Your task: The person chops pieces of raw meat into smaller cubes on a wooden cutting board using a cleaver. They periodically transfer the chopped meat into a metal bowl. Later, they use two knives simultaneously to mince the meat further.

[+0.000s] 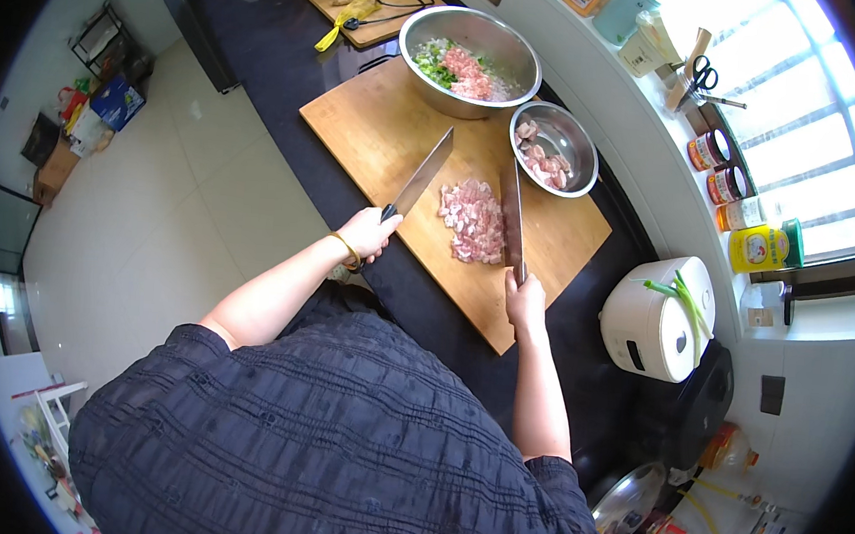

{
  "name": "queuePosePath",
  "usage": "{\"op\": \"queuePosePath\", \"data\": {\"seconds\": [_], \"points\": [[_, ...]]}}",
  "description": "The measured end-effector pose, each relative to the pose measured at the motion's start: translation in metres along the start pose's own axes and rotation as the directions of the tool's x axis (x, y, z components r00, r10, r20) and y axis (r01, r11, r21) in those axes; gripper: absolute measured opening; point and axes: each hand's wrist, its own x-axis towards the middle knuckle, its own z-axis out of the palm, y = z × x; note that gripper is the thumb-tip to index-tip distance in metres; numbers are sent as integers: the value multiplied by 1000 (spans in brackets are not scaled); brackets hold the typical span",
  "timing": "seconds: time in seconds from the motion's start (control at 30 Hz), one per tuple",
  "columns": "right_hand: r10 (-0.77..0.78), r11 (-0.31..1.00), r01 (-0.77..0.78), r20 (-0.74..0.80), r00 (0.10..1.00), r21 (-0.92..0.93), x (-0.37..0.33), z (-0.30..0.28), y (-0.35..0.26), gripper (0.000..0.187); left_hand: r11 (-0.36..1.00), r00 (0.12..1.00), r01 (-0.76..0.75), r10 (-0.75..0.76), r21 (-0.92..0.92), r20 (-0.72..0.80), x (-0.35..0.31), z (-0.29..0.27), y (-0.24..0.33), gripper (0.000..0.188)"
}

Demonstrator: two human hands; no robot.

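Observation:
My left hand (369,235) is closed round the black handle of a knife (425,174), whose blade points away over the wooden cutting board (358,116). In my right hand (525,302) is a cleaver (515,219), its blade upright along the right edge of a pile of chopped raw meat (471,221). The pile lies on the board between the two blades. Beyond the cleaver's tip, a small steel bowl (584,144) holds larger pieces of raw meat (547,167). A large steel bowl (528,63) at the board's far end contains minced meat and chopped greens (450,66).
To the right stands a white rice cooker (640,319) with green onions (682,304) on its lid. Jars (728,185) and a holder with scissors (702,74) line the windowsill. A second board (373,31) with a black cord lies at the far left of the dark counter (289,131).

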Motion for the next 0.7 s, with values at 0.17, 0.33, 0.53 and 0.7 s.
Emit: {"op": "queuePosePath", "data": {"seconds": [0.17,0.33,0.53,0.7], "points": [[124,983,-142,150,981,113,3,-31,-8,40,999,999,-41,41,9,5,-10,-1,-2,36],[153,985,-165,191,970,50,4,-20,12,37,996,998,-65,66,53,0,-10,-1,-4,38],[-38,999,37,27,999,12,-26,-12,-5,35,995,998,-61,60,84,14,-8,-1,-3,37],[75,992,-94,212,974,82,-9,-40,-6,39,993,999,-43,39,112,37,-8,-5,-3,34]]}}
